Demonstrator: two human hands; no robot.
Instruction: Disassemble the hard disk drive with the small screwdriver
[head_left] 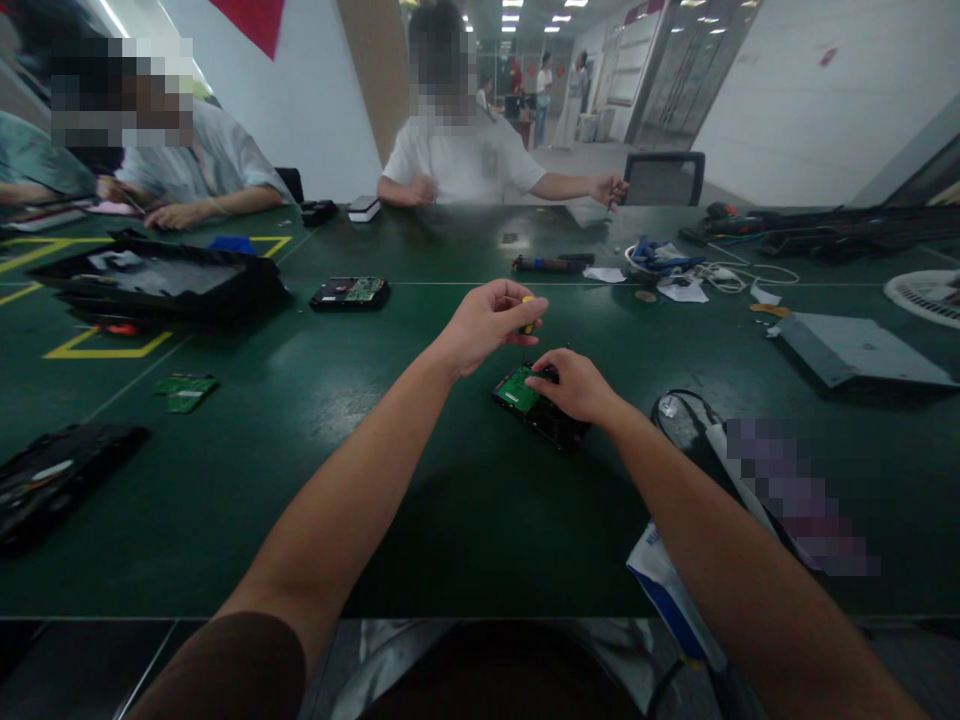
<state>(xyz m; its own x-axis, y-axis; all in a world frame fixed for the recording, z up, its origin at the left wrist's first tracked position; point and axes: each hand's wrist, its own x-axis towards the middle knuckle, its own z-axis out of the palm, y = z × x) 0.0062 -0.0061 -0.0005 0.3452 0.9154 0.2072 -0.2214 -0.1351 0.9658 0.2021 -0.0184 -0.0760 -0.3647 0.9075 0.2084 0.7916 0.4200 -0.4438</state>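
Near the middle of the green table point(405, 530), a hard drive point(559, 428) lies with its green circuit board point(516, 388) facing up. My right hand point(574, 385) grips it from the right side, with fingertips resting on the board. Just above its far edge, my left hand point(491, 320) is closed round the yellow and black handle of a screwdriver point(528, 314). The shaft points down toward the drive; whether its tip touches a screw cannot be made out.
Left are a second hard drive point(350, 293), a loose circuit board point(186, 390), a black casing point(165, 285) and a dark device point(60, 480). Right lie a grey metal box point(862, 350), tangled cables point(667, 262) and a white and blue packet point(667, 580). People sit across the table.
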